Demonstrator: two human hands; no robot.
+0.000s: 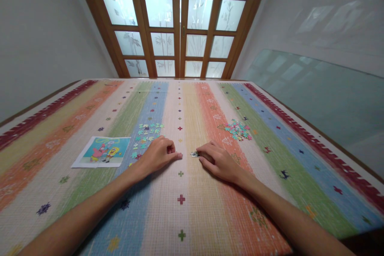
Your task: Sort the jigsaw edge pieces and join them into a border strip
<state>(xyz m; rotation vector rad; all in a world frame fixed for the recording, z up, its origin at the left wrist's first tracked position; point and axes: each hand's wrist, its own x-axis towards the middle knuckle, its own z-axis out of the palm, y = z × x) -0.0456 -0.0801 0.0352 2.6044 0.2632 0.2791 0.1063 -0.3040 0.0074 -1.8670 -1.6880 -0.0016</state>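
My left hand (160, 152) rests low over the table near its middle, fingers curled and thumb stretched toward the right; whatever may be inside the curl is hidden. Across a small gap, my right hand (217, 161) has its fingers closed at the edge of a few small joined jigsaw puzzle pieces (194, 154), which lie on the cloth. Loose puzzle pieces (154, 129) are spread out in rows just beyond my left hand, some partly covered by it. A heap of teal and pink puzzle pieces (238, 130) sits beyond my right hand.
A picture sheet (105, 152) with cartoon characters lies left of the spread pieces. The striped tablecloth (181, 216) covers the table. Behind the far edge stand wooden doors with frosted panes (162, 12); a glass panel (315, 92) leans along the right wall.
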